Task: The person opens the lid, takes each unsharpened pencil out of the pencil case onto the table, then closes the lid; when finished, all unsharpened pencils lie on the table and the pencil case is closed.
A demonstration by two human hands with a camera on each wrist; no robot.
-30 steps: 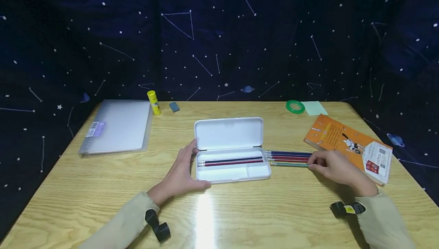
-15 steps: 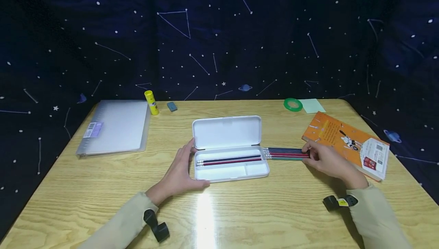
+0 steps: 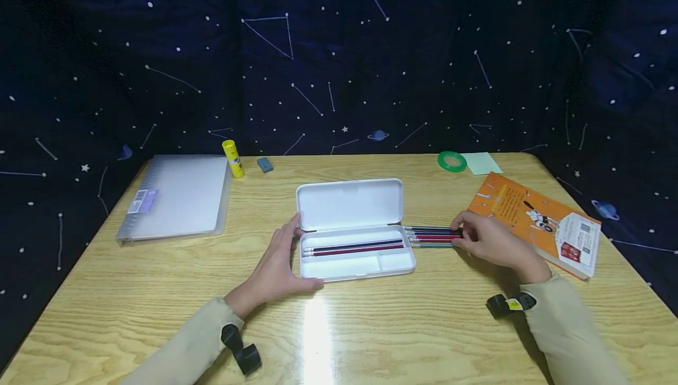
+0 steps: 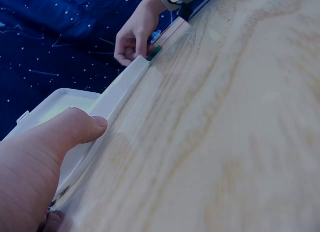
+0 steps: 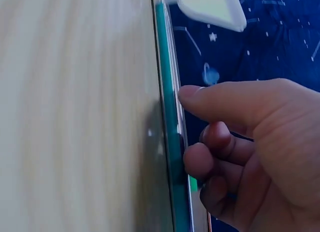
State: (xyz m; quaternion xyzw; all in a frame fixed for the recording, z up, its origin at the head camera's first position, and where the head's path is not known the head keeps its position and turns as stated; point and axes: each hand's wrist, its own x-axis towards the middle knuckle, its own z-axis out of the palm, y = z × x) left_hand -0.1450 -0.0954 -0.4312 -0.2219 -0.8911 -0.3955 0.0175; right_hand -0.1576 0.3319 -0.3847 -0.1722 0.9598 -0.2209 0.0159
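A white pencil case (image 3: 339, 268) lies with its lid (image 3: 349, 204) raised, a dark pencil (image 3: 357, 246) and a red pencil (image 3: 355, 250) inside. My left hand (image 3: 275, 264) holds the case's left end, thumb along the front wall and fingers at the back corner. To the right of the case lies a row of several pencils (image 3: 433, 236), dark, red and green, their eraser ends towards it. My right hand (image 3: 495, 241) spans this row, thumb at the green pencil (image 5: 167, 67) on the near side and fingers across the far side; the hand hides their other ends.
An orange book (image 3: 511, 205) lies beyond the right hand. Green tape (image 3: 452, 162) and a pale sticky note (image 3: 482, 163) sit at the back right. At the back left are a clear ring binder (image 3: 180, 196), a yellow glue stick (image 3: 233, 159) and a blue-grey eraser (image 3: 265, 165).
My right hand has slid left along the pencils. The green pencil, slightly apart before, now lies close against the others. The left hand stays at the case.
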